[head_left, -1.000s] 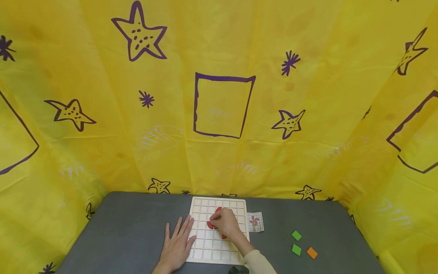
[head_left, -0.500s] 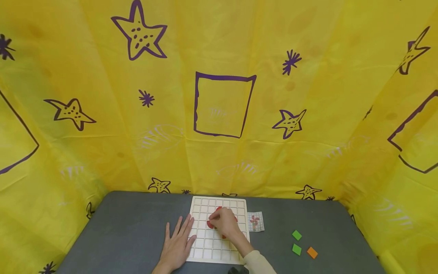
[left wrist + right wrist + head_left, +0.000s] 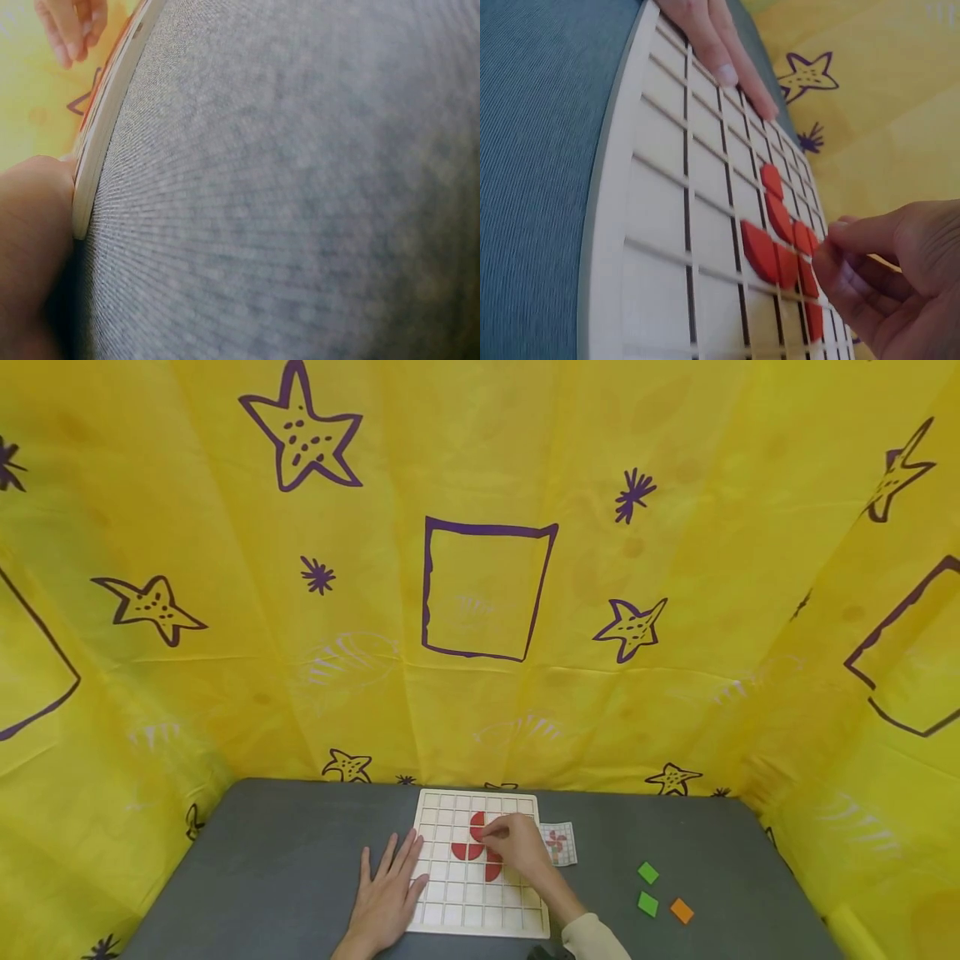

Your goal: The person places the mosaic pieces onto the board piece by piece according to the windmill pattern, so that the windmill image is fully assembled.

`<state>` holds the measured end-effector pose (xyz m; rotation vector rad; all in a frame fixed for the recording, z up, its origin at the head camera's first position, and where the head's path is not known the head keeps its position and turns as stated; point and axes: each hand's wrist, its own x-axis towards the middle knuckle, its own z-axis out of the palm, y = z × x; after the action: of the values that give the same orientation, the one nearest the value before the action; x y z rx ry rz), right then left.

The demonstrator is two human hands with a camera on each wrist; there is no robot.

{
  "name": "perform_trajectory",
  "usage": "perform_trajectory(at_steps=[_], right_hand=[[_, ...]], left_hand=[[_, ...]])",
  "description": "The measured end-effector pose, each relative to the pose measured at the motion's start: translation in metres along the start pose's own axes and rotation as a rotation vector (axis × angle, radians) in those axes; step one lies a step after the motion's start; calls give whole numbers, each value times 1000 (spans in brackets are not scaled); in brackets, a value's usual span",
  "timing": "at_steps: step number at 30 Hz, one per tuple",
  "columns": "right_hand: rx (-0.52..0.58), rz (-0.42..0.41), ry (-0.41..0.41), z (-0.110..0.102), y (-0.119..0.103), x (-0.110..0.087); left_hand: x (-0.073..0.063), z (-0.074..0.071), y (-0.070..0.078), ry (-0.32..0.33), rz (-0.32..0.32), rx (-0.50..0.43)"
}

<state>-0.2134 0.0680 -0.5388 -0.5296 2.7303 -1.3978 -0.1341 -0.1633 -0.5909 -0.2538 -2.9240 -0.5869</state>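
A white grid board (image 3: 480, 933) lies on the table. My left hand (image 3: 384, 892) rests flat with spread fingers at the board's left edge. Red pieces with rounded edges sit in cells near the middle: a left pair (image 3: 467, 852), an upper pair (image 3: 477, 827) and a lower pair (image 3: 492, 867), with more partly behind my right hand. That right hand (image 3: 519, 843) is over the board, thumb and index together beside the upper red pieces. In the right wrist view its fingertips overlap a red piece (image 3: 802, 237); I cannot tell whether they pinch it.
Right of the board lies a small printed card (image 3: 558, 843) with a red pinwheel pattern on a grid. Further right are two green tiles (image 3: 648, 872) and an orange tile (image 3: 682, 911). The grey table (image 3: 300, 860) is enclosed by yellow patterned cloth (image 3: 480, 718).
My right hand has shifted right, away from the left red pair, uncovering it and more of the lower red pieces. My left hand stays in place at the board's edge.
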Motion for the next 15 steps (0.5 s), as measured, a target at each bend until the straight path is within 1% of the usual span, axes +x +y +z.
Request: perform_trajectory(at_steps=[2,4,8,11,15], right_hand=[[-9,5,3,-4,3,-2],[-7,31,8,-9,6,-4],[-11,51,29,-18,12,-6],[-11,25,43,-26,16,-10],[-5,26,52,-40,19,-16]], left_hand=[[-1,0,0,7,3,-8],[-1,0,0,20,11,-16],[-2,2,-1,69,37,-23],[-2,4,-2,99,51,-25],[-2,5,-2,119,57,-28]])
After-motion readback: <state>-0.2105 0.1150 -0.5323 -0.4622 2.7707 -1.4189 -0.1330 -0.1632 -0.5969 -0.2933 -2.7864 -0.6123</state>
